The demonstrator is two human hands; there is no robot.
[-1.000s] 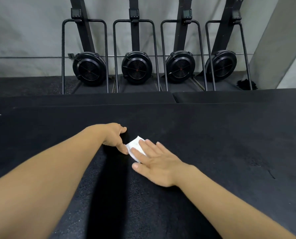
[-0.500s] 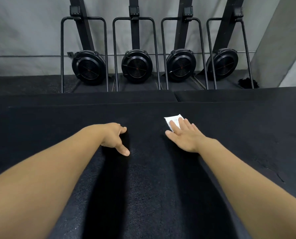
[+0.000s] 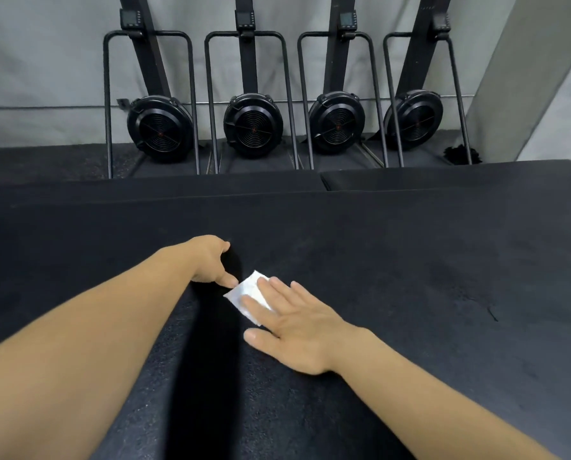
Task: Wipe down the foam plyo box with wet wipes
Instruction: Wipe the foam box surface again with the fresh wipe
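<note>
Foam plyo box (image 3: 410,277) before fan machines (image 3: 253,126), right hand (image 3: 297,330) spread on wet wipe (image 3: 244,290), left hand (image 3: 209,260) pose unclear.

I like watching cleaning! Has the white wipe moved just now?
Yes. The wipe slid left and toward the person, away from the far edge of the box, beside the left hand.

Black foam plyo box (image 3: 410,277) carries 1 white wet wipe (image 3: 242,287) flat on top.

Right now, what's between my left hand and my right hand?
In the head view, the white wet wipe lies there on the foam plyo box, pressed under the right hand, its corner by the left hand.
</note>
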